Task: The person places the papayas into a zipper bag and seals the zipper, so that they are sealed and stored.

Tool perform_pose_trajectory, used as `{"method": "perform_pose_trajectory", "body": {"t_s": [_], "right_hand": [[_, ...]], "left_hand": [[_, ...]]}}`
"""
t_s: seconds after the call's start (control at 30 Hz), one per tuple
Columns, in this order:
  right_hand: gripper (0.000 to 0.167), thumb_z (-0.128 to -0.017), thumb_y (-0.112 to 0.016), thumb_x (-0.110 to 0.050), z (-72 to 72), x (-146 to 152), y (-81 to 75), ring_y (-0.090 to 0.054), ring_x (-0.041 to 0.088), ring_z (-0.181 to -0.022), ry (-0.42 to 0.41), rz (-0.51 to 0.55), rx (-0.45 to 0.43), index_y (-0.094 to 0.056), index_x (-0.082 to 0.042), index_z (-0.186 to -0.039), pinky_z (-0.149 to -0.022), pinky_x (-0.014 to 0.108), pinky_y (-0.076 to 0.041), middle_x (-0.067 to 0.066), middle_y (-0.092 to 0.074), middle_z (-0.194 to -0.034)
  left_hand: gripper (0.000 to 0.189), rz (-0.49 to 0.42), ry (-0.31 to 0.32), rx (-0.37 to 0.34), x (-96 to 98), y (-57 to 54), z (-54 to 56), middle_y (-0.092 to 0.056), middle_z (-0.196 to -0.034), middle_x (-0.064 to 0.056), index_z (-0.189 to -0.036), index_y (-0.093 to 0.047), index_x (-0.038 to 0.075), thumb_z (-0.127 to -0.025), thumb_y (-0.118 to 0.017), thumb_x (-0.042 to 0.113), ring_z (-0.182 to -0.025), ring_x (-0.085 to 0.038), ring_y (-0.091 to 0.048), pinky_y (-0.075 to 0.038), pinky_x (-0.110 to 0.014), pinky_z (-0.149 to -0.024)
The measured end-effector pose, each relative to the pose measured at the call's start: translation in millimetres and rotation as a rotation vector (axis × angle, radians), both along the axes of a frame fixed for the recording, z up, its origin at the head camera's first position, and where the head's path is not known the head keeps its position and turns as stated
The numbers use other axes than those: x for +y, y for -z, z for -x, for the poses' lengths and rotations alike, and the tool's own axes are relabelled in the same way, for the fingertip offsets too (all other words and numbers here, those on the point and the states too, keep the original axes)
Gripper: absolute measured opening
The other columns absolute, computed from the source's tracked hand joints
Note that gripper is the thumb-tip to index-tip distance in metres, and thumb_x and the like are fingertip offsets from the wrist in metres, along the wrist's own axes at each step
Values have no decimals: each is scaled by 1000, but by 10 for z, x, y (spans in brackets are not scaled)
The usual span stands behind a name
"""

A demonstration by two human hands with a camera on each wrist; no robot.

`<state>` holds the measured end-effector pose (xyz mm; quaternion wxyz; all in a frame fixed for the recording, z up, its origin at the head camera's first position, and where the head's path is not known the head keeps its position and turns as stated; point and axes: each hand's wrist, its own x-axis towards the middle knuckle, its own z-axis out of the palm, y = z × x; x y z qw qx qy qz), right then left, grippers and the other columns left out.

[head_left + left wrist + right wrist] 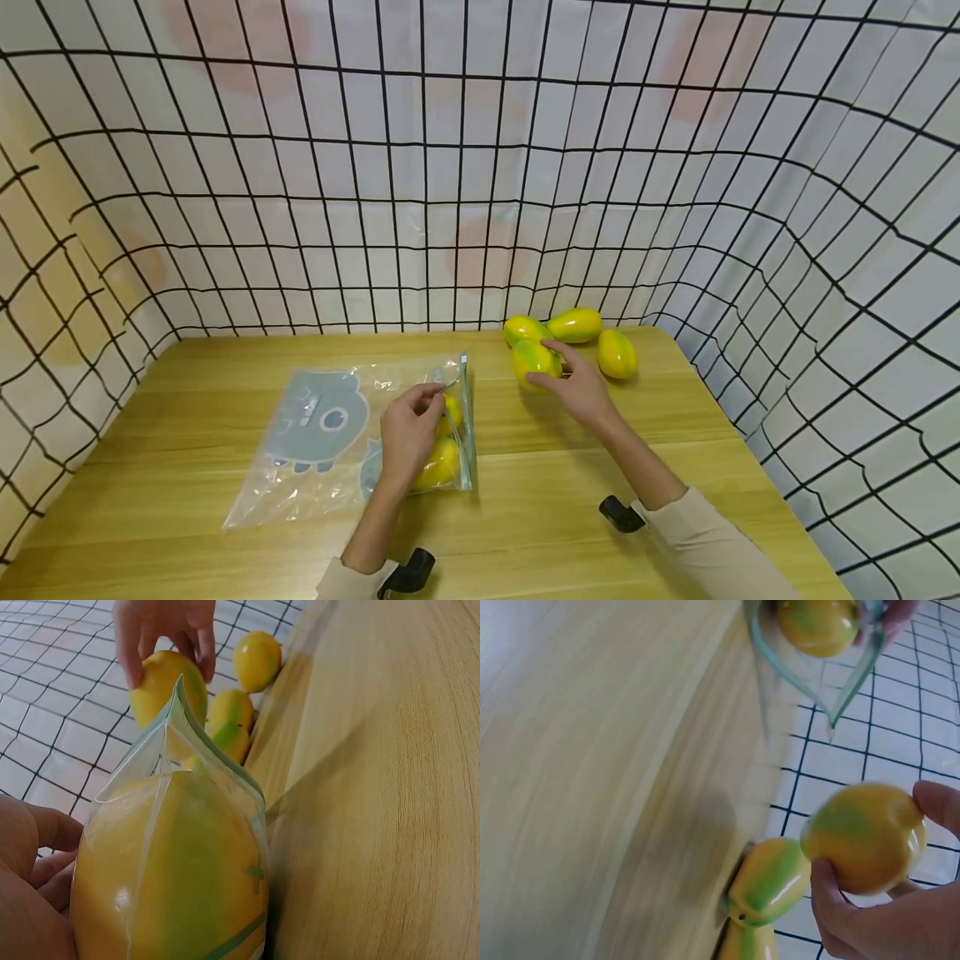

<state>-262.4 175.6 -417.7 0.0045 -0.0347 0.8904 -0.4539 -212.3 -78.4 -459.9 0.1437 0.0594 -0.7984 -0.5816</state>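
A clear zip bag (375, 379) with blue cartoon prints lies on the table, its green-edged mouth facing right and standing partly spread. Inside, near that mouth, are yellow-green mangoes (441, 462). My left hand (408, 433) pinches the bag's upper film near the opening. To the right of the bag, my right hand (585, 396) grips another mango (534, 358) between thumb and fingers. In the right wrist view this held mango (866, 838) shows apart from the bag mouth (832, 712). The left wrist view shows a bagged mango (176, 870) filling the near end.
Behind and beside my right hand sit more mangoes, one at the back (576, 326), one to the right (617, 355) and one partly hidden (523, 329). A black wire grid (465, 175) backed with pale cloth rises around the wooden table (540, 517).
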Motion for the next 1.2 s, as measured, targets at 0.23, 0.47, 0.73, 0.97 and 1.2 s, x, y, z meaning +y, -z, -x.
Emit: {"method": "perform_pose_trajectory", "body": {"t_s": [0.23, 0.47, 0.73, 0.97, 1.2], "right_hand": [[71, -89, -74, -43, -22, -60, 4, -56, 31, -114, -53, 32, -115, -47, -21, -151, -90, 42, -46, 18, -55, -140], [71, -88, -76, -40, -45, -88, 49, -60, 26, -111, -92, 143, -206, -48, -21, -151, -101, 50, -46, 14, -57, -141], [71, -85, -79, -37, -36, -125, 60, -63, 22, -95, -105, 192, -264, -51, -15, -146, -101, 51, -47, 11, -70, -119], [69, -84, -80, -30, -27, -165, 71, -63, 21, -97, -92, 284, -318, -49, -9, -142, -98, 45, -53, 16, -64, -127], [66, -87, -77, -28, -31, -175, 83, -63, 22, -102, -85, 333, -343, -46, -8, -141, -98, 43, -54, 18, -55, -137]], "left_hand": [[19, 6, -1, 4, 0, 2, 1, -71, -80, -3, -107, -79, 13, -94, -67, 18, -64, -16, -51, -37, -21, -51], [19, -5, 16, 22, -4, 16, 7, -72, -80, -2, -107, -79, 11, -93, -67, 17, -64, -15, -52, -37, -22, -51], [19, -6, 13, 11, -11, 8, 6, -72, -80, -2, -108, -78, 11, -94, -67, 17, -64, -15, -52, -36, -21, -50], [20, -4, 10, 6, -20, 0, 10, -72, -81, -3, -108, -78, 11, -94, -67, 17, -65, -15, -52, -37, -21, -51], [19, 2, 10, 9, -15, 9, 11, -72, -81, -2, -107, -79, 12, -93, -67, 17, -65, -15, -52, -37, -22, -52]]}}
